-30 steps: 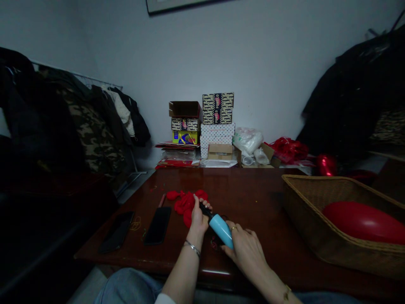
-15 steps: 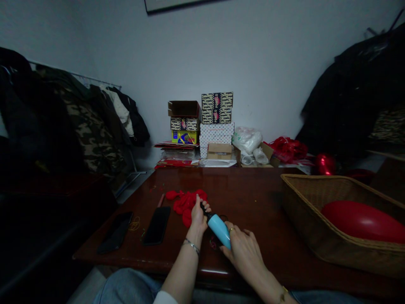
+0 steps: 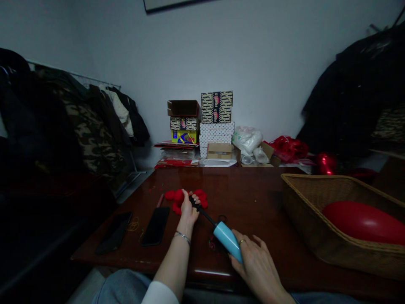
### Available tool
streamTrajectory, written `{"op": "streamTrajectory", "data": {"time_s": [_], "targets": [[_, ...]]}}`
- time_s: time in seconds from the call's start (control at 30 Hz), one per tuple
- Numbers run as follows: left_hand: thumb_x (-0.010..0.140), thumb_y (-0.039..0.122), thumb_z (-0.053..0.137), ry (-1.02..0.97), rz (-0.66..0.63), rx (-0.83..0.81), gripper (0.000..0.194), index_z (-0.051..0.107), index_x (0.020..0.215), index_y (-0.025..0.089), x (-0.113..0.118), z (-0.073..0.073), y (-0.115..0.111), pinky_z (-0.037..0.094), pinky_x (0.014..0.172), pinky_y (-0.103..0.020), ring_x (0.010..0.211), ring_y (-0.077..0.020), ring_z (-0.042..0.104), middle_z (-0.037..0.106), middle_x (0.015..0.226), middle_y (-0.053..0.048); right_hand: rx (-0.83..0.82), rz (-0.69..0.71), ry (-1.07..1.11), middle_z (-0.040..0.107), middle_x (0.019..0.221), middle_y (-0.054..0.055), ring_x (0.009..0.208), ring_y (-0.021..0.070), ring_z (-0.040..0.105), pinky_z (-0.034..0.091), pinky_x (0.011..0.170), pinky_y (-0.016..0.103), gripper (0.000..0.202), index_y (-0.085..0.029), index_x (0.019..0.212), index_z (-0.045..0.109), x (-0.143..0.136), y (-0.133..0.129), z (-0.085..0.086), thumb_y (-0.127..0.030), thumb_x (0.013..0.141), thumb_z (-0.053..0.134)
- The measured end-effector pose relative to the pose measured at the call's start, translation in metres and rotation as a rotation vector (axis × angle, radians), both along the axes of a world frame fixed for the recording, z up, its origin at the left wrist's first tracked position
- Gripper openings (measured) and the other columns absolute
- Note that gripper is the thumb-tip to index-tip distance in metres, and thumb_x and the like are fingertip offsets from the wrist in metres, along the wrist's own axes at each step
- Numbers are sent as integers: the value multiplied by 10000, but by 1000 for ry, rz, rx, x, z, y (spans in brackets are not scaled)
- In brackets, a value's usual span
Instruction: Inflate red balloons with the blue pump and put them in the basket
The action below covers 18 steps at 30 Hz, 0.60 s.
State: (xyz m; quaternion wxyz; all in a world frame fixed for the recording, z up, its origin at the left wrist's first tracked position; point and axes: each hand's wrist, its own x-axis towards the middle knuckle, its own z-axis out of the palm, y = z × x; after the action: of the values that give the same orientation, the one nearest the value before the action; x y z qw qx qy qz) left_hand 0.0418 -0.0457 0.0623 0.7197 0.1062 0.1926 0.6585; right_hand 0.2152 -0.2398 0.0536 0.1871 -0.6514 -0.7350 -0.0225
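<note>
My left hand (image 3: 190,208) is closed around the black nozzle end of a hand pump, over a pile of red balloons (image 3: 201,198). The light blue barrel (image 3: 228,241) of the pump slants down to the right, and a dark rod shows between it and my left hand. My right hand (image 3: 255,258) grips the lower end of the barrel, near the table's front edge. Whether a balloon sits on the nozzle is hidden by my left fingers.
Two dark phones (image 3: 155,226) (image 3: 113,233) and yellow rubber bands (image 3: 133,224) lie left on the brown table (image 3: 249,185). A wicker basket (image 3: 303,219) with a large red balloon (image 3: 360,219) stands right. Stacked boxes (image 3: 217,137) are behind.
The blue barrel and my right hand have moved down and right, while my left hand has shifted slightly left and up. More of the dark rod now shows between them.
</note>
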Motion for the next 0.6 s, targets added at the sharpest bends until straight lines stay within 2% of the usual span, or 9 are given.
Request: {"op": "streamTrajectory", "data": {"time_s": [0.23,0.4,0.5,0.6], "targets": [[863,383,535,-4,-11,29,276,469,714,160,13,-8,-2,366,411,-158,444,-55,404,419,579,36,28,-1,-20,661,1057,79,922,208,619,271,969,420,469,-186,1259,474,4,4,2,-220,793,510],[825,403,587,77,8,16,290,481,711,158,32,-19,-11,416,466,-185,490,-78,468,466,594,22,17,-7,-59,668,995,86,901,211,621,260,973,425,477,-155,1282,467,3,16,8,-223,812,508],[790,448,614,94,-11,14,327,486,708,157,45,-22,-18,431,485,-201,500,-85,477,476,596,18,-2,-19,-94,669,966,86,884,213,622,265,968,420,493,-140,1295,462,1,25,14,-215,811,517],[775,426,642,98,-23,26,319,479,705,161,54,-23,-21,437,494,-207,504,-86,479,475,601,19,-15,-41,-130,667,960,89,857,216,626,271,963,416,510,-138,1300,462,-1,34,18,-216,802,533]]}}
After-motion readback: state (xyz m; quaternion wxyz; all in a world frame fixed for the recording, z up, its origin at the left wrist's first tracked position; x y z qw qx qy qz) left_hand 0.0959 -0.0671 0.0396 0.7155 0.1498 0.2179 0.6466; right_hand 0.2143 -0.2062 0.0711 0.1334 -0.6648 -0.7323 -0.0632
